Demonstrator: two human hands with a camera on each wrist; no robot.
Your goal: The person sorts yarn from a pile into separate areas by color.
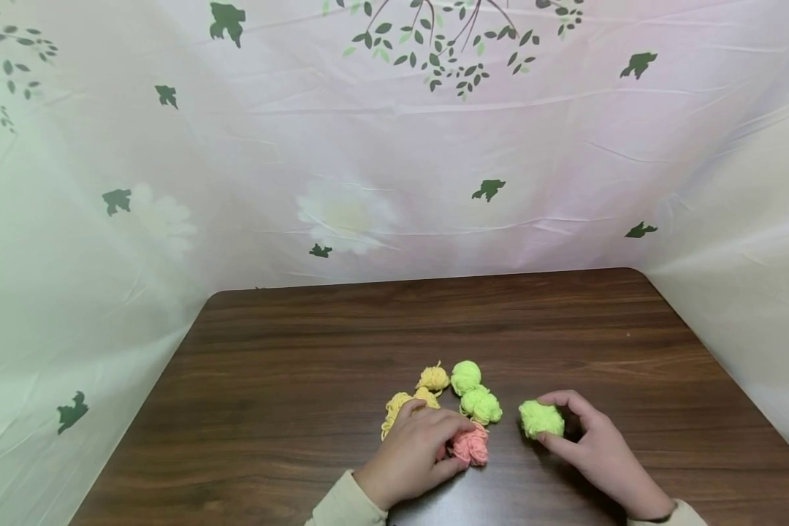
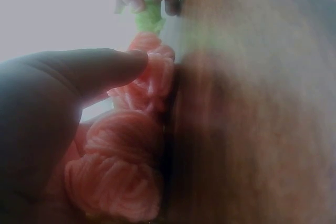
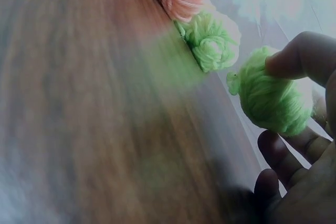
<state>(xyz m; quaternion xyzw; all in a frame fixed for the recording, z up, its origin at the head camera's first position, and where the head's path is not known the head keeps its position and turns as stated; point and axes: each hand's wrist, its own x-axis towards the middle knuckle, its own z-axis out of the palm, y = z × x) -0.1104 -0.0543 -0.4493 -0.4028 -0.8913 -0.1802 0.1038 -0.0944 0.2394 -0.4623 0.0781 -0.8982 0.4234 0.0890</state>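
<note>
My right hand (image 1: pixel 601 456) pinches a light green yarn ball (image 1: pixel 542 419) between thumb and fingers. In the right wrist view that green ball (image 3: pixel 275 93) hangs a little above the tabletop. My left hand (image 1: pixel 417 454) curls over pink yarn balls (image 1: pixel 470 444), its thumb and fingertips on the one at the right. The left wrist view shows pink balls (image 2: pixel 126 135) lined up under the thumb (image 2: pixel 115 69); the palm hides part of them. Just behind the pink ball lie two more green yarn balls (image 1: pixel 480 404), apart from the one in my right hand.
Yellow yarn balls (image 1: pixel 433 378) sit to the left of the green ones, partly covered by my left hand. Everything rests on a dark wood table (image 1: pixel 289 351). A pale cloth (image 1: pixel 394 146) printed with leaves and flowers hangs around the back and sides.
</note>
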